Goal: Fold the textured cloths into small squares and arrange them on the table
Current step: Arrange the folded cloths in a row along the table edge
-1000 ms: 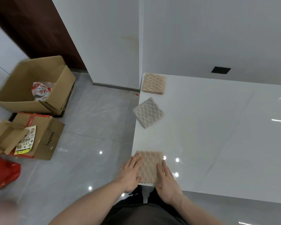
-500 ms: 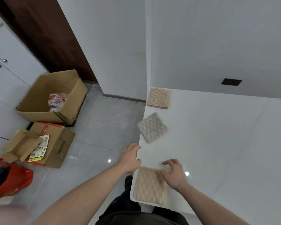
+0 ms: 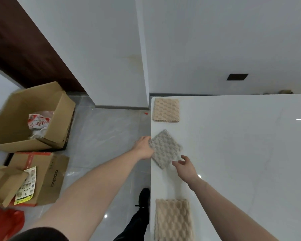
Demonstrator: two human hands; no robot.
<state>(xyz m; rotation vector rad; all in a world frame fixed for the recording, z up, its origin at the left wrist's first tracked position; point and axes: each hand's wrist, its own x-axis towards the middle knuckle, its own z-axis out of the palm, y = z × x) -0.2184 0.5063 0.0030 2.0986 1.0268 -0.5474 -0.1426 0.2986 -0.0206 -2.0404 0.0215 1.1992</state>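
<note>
Leaving the near beige square (image 3: pixel 173 220) behind, we have reached to the grey cloth (image 3: pixel 165 148), skewed on the surface (image 3: pixel 241 153) between both beige squares: soft, light, probably floppy, so we take opposite corners, left hand (image 3: pixel 143 147) touching one, right hand (image 3: pixel 186 166) spread beside.

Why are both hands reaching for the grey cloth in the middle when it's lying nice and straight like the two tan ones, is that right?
Not quite. In the head view the grey cloth is turned cornerwise, like a diamond. The far tan cloth and near tan cloth lie straight along the table edge. The left hand and right hand do reach for it.
</note>
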